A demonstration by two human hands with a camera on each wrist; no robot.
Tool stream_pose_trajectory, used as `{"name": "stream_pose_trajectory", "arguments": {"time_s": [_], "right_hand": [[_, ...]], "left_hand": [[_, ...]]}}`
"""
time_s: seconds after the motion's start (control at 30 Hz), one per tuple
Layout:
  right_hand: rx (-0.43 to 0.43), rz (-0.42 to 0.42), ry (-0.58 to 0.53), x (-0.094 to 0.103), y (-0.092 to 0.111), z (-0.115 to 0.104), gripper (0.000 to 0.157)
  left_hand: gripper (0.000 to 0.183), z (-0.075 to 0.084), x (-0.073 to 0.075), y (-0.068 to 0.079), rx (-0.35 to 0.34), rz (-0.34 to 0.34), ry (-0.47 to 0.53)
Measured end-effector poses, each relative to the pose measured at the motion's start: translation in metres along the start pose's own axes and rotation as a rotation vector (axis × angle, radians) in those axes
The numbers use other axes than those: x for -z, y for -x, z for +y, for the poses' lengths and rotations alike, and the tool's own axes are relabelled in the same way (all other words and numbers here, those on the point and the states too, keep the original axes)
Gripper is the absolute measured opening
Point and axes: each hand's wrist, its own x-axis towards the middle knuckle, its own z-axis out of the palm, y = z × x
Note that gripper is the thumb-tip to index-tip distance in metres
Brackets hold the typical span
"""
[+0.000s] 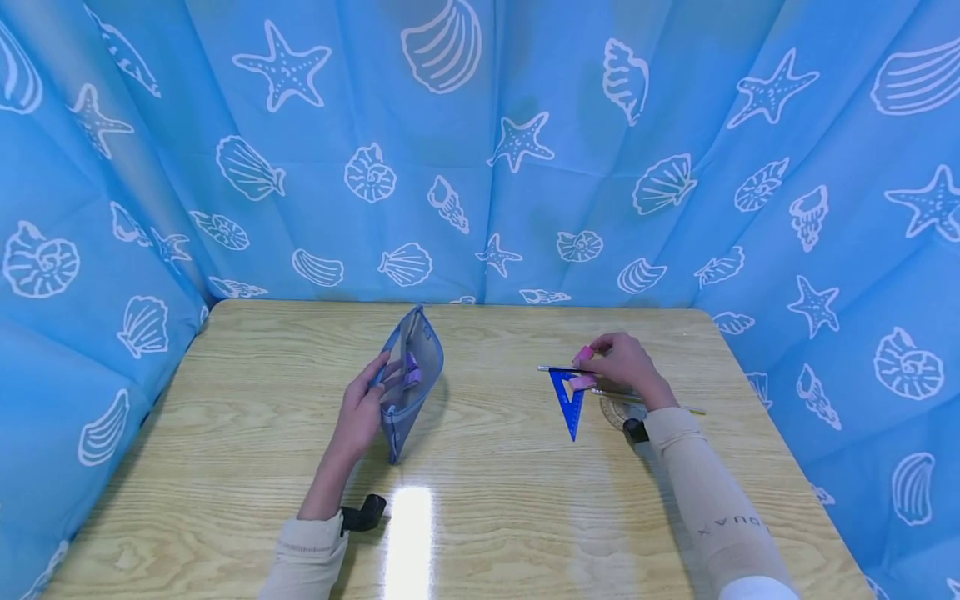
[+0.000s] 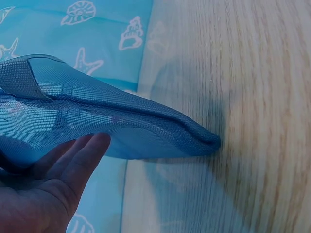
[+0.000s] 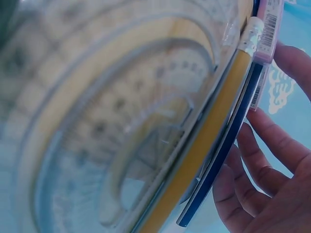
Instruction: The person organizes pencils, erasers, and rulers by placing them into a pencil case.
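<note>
The protractor (image 3: 82, 131) lay left in the right-wrist view; I logged right hand (image 1: 626, 367) pinching a pink block (image 1: 582, 355), left hand (image 1: 362, 410) gripping the pouch (image 1: 429, 358), presumably keeping it open.

- Left hand (image 1: 363, 408) holds a gaping blue-gray pouch (image 1: 430, 357), a purple object (image 1: 412, 371) inside.
- Right hand (image 1: 621, 365) pinches pink pieces (image 1: 582, 382) by a blue set square (image 1: 572, 421).
- Curtain (image 1: 555, 83) hangs behind the desk (image 1: 487, 467).

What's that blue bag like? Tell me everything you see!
The pouch is blue-grey and looks like see-through mesh, with pointed ends and what seems to be a zip along its mouth. The mouth gapes open, showing something purple inside. It's tilted, over the left half of the wooden table. The person's left hand holds its left side.
</note>
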Motion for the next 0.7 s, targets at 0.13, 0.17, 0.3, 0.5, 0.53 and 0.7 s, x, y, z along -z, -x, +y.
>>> {"name": "stream_pose_trajectory", "arguments": {"time_s": [0.13, 0.17, 0.3, 0.5, 0.53, 0.7], "right_hand": [[-0.006, -0.003, 0.013, -0.001, -0.003, 0.001, 0.054], [-0.002, -0.007, 0.014, -0.001, -0.004, 0.001, 0.055], [0.018, -0.025, 0.004, 0.0, -0.007, 0.001, 0.058], [0.047, -0.059, -0.047, 0.002, -0.013, 0.005, 0.062], [0.049, -0.062, -0.055, 0.002, -0.014, 0.007, 0.061], [0.043, -0.067, -0.088, 0.004, -0.014, 0.011, 0.058]], "left_hand": [[0.054, -0.002, 0.0, -0.001, 0.002, 0.006, 0.006], [0.054, -0.002, 0.0, -0.001, 0.003, 0.007, 0.006], [0.055, -0.002, -0.001, -0.001, -0.001, 0.007, 0.004], [0.055, -0.001, -0.001, 0.0, 0.001, 0.01, -0.005], [0.055, -0.001, -0.001, 0.0, 0.0, 0.012, -0.004], [0.055, -0.002, -0.001, 0.001, -0.001, 0.014, 0.003]]}}
